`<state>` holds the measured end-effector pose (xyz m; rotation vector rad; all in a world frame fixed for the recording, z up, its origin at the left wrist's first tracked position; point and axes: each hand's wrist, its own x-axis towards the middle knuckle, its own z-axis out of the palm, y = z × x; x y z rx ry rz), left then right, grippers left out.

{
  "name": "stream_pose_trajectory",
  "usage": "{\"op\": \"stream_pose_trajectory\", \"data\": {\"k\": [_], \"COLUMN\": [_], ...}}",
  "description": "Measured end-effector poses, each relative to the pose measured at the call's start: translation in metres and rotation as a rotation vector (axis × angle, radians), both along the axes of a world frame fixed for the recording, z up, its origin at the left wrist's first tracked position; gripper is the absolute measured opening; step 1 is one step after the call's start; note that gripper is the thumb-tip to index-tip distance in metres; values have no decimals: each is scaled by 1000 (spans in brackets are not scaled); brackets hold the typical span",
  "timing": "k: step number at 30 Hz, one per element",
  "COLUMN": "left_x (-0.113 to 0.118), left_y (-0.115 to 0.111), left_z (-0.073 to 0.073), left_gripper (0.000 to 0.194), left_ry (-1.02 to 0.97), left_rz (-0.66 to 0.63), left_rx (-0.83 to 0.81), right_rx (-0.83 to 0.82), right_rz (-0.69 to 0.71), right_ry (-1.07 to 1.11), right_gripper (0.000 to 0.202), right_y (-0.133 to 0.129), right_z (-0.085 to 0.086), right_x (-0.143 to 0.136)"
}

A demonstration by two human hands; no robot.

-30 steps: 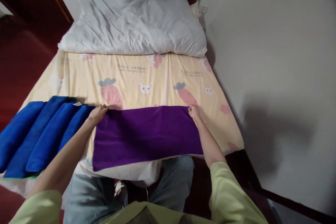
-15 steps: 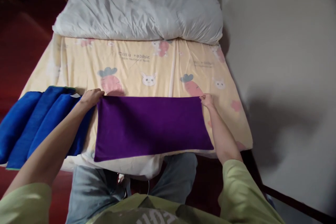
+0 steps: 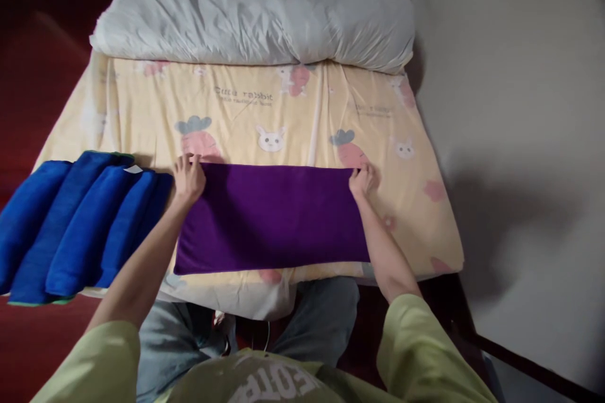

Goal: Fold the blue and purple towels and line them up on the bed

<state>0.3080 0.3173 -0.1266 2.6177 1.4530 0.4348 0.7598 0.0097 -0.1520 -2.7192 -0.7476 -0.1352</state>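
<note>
A purple towel [image 3: 278, 217] lies spread flat across the near part of the bed, its long sides running left to right. At its far left corner, the curled fingers of my left hand [image 3: 190, 179] grip the edge. My right hand [image 3: 362, 180] pinches the far right corner between thumb and fingers. My right forearm covers part of the towel's right side. Just left of my left arm, several blue rolled or folded towels [image 3: 87, 227] lie side by side, one showing a small white tag [image 3: 133, 169].
The bed's yellow sheet [image 3: 293, 116] carries rabbit and carrot prints. A grey-white quilt [image 3: 250, 9] is heaped across the far end. A pale wall [image 3: 520, 107] stands to the right, and reddish floor [image 3: 38, 88] shows on the left. My legs are against the near bed edge.
The towel's near edge has shifted away from the bed's front edge. My left hand has moved right, its fingers now pointing forward; my right hand has come slightly inward.
</note>
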Motion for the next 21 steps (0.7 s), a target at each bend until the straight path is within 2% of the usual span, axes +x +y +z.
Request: {"op": "stream_pose_trajectory", "data": {"k": [1,3,5,6,8,11,14,18,21], "left_x": [5,12,16,17,16,0,-41,-132,-193], "left_y": [-22,-60,-84,-90,-94,-102,-133,-194,-224], "left_z": [-4,-12,-21,-24,-26,-19,-9,-8,-11], "left_gripper": [49,55,60,62,64,65,63,60,48], "left_ry": [-43,-71,-61,-51,-35,-28,-19,-16,-75], "left_rz": [-38,-144,-190,-187,-152,-93,-62,80,177], "left_rx": [-1,-48,-116,-147,-190,-197,-184,-193,-248], "right_rx": [16,-11,-92,-128,-164,-162,-127,56,106], "right_rz": [60,297,501,543,477,309,259,-27,-181], "right_ry": [-11,-27,19,53,105,134,135,35,126], "right_gripper": [52,57,59,60,62,64,63,59,51], "right_y": [3,7,7,5,-2,-22,-62,-149,-214], "right_z": [0,-3,-10,-14,-21,-24,-15,-3,0], "right_x": [-23,-68,-102,-112,-119,-107,-94,-96,-102]}}
